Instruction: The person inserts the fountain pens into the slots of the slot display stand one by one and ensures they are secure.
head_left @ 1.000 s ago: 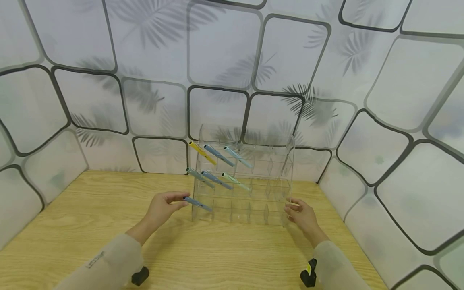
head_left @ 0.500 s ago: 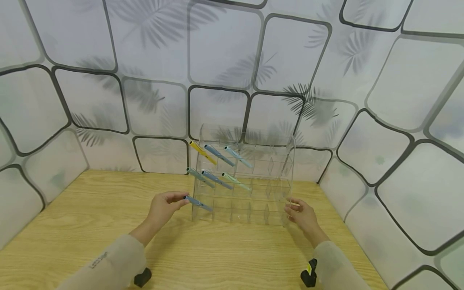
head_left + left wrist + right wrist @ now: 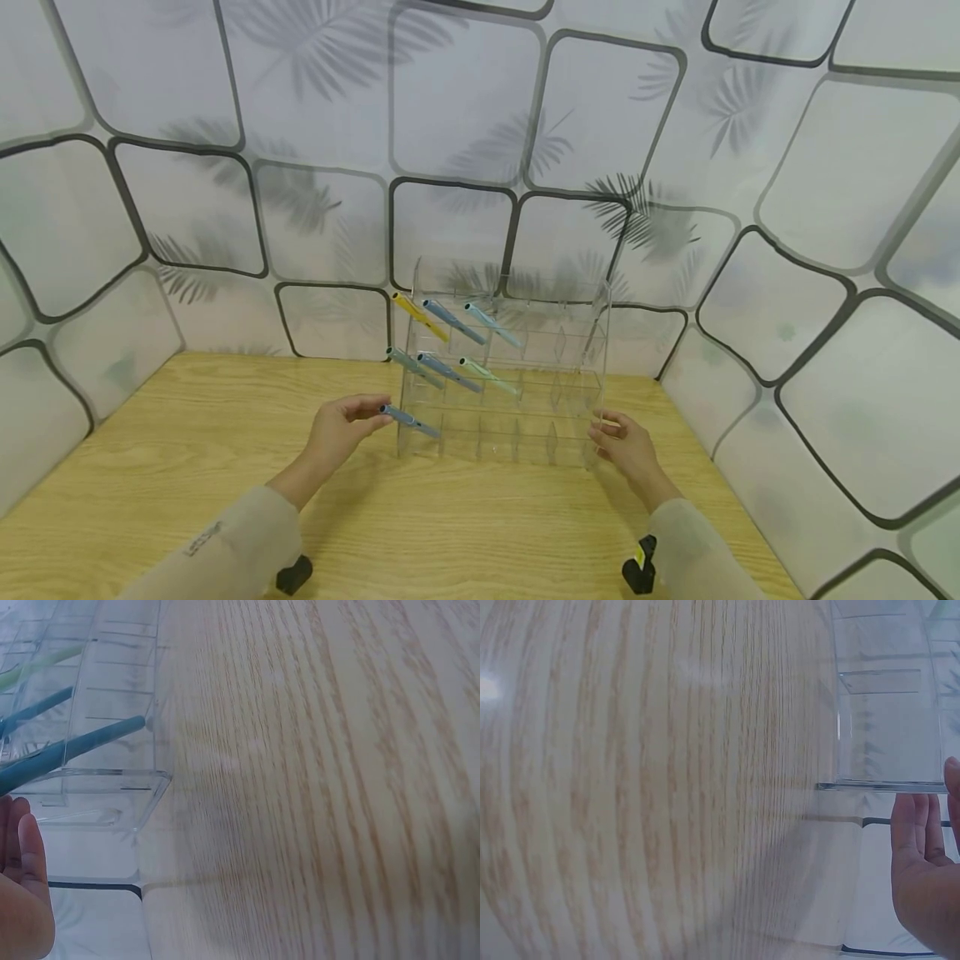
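Note:
A clear acrylic pen rack (image 3: 495,433) stands on the table with pens leaning in three tiers. My left hand (image 3: 337,429) is at its lower left side, thumb and fingers fairly straight, close to the blue pen (image 3: 408,421) in the bottom tier. In the left wrist view, this hand (image 3: 22,877) is outside the side panel, below the pen; whether it touches is unclear. My right hand (image 3: 626,446) holds the lower right edge of the rack. In the right wrist view, the fingers of this hand (image 3: 922,877) are outside the panel, its thumb reaching past the edge.
The top tier holds a yellow pen (image 3: 420,317), a blue pen (image 3: 453,322) and a light blue pen (image 3: 492,324). A teal pen (image 3: 414,367), another blue pen (image 3: 448,372) and a pale green pen (image 3: 488,376) lean in the middle tier. A patterned curtain (image 3: 465,100) surrounds the wooden table (image 3: 465,525).
My left hand and forearm have shifted very slightly to the right, nearer the bottom blue pen. The right hand, the rack and the pens look still.

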A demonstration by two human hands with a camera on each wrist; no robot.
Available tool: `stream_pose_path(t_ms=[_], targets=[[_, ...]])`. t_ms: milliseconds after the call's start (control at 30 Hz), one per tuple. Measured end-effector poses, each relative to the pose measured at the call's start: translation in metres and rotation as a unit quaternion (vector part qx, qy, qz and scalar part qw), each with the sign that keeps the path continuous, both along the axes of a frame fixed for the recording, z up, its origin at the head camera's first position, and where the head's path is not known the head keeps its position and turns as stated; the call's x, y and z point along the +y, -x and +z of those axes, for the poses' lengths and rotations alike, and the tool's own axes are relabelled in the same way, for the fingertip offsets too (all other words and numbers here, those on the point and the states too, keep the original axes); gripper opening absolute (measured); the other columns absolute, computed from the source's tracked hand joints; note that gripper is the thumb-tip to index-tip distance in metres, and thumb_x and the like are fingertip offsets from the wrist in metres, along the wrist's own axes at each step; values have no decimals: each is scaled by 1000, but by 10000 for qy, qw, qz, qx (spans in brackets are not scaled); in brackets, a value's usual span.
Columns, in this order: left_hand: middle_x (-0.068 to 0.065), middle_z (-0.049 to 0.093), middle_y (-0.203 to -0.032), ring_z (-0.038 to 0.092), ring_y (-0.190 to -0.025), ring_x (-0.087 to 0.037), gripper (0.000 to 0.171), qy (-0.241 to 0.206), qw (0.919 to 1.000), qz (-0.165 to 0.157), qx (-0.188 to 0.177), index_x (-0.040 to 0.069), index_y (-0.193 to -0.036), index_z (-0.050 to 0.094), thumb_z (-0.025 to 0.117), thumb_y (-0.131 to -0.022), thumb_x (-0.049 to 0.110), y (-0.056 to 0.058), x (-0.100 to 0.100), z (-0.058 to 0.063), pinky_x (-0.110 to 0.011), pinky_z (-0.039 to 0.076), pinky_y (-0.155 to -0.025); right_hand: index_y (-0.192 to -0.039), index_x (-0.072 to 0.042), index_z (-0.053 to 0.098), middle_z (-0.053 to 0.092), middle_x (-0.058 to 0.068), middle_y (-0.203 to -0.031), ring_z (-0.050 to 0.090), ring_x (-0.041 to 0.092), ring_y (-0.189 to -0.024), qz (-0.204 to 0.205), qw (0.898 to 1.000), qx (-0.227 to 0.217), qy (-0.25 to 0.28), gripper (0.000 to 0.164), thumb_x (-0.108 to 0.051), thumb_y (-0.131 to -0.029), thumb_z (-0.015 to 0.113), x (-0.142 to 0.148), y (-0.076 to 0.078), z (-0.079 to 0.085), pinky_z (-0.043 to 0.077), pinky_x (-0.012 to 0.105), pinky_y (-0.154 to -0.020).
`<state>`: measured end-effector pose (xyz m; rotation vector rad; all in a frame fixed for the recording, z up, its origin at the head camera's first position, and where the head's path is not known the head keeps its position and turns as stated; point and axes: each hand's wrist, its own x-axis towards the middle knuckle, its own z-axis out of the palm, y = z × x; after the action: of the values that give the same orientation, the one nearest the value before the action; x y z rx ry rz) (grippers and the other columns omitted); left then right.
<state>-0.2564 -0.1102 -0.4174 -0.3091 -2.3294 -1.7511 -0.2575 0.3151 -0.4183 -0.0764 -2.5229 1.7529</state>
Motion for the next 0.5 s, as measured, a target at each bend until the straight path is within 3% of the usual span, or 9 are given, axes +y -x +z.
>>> stream_pose_path(t_ms=[267,500], targets=[[-15,65,-116,63,-101,-26,38,-38,10000,-35,-17,-1,-118,64,74,-84,14,0,-6,7,-24,52,-81,-137,4,42,50,29,-130,58,29,-109,93,9999,-55,2,47,-10,-96,59,-1,-1,5,52,37,-87],[-17,61,-122,61,-104,-27,48,276,9992,27,-277,0,-129,56,69,-90,24,2,-16,31,-24,53,-76,-141,6,34,41,34,-135,50,41,-117,354,9991,-163,-140,54,-12,-97,57,2,-3,19,50,41,-91]])
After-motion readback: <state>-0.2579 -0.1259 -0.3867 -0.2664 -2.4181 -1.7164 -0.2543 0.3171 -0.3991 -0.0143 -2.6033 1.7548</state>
